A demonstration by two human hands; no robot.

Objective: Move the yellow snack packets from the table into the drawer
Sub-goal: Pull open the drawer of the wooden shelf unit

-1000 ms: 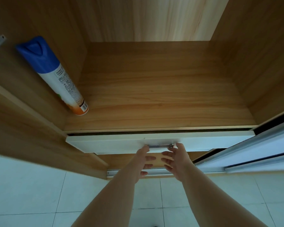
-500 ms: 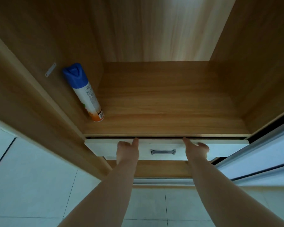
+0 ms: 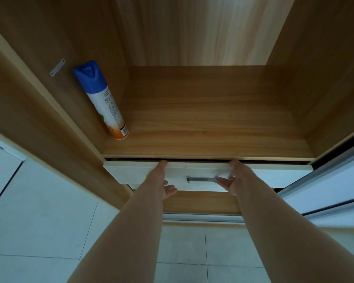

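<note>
A white drawer (image 3: 131,172) with a metal bar handle (image 3: 201,179) sits under a wooden shelf inside a wardrobe. It is almost fully pushed in, with only a thin dark gap above its front. My left hand (image 3: 161,178) lies flat on the drawer front left of the handle, fingers spread. My right hand (image 3: 232,176) lies flat on the front at the handle's right end, thumb by the bar. Both hands hold nothing. No yellow snack packets or table are in view.
A spray can (image 3: 102,101) with a blue cap leans against the wardrobe's left wall on the wooden shelf (image 3: 213,123). White sliding door rails (image 3: 325,180) run at the right. Pale floor tiles (image 3: 39,221) lie below.
The drawer has slid further in, to nearly flush. My hands went from under the handle to the drawer's top edge, and now press flat on its front.
</note>
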